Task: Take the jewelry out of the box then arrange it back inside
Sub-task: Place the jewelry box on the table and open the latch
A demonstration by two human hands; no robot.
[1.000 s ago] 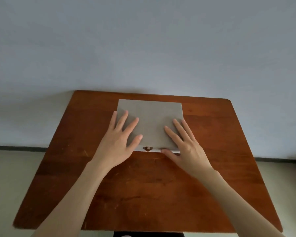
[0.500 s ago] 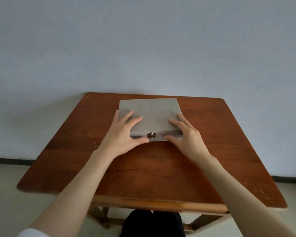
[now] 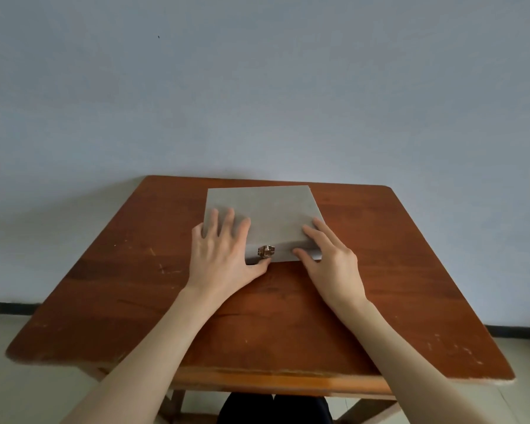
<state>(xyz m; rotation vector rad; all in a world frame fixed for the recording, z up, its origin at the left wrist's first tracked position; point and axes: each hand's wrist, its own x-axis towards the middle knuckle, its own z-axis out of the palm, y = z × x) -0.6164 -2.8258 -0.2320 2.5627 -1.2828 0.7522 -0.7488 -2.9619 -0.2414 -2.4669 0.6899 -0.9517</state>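
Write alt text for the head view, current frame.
Two bare hands rest on a closed flat grey box on a reddish wooden table: the left hand lies on the lid's left part, the right hand on its right front corner. A small metal clasp sits on the front edge between the thumbs.

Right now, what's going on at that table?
A person sits at a wooden table with both hands on a flat grey jewelry box. The left hand lies on the lid with its thumb under the front edge near the metal clasp; the right hand holds the front right corner. The lid is shut, so no jewelry is out yet.
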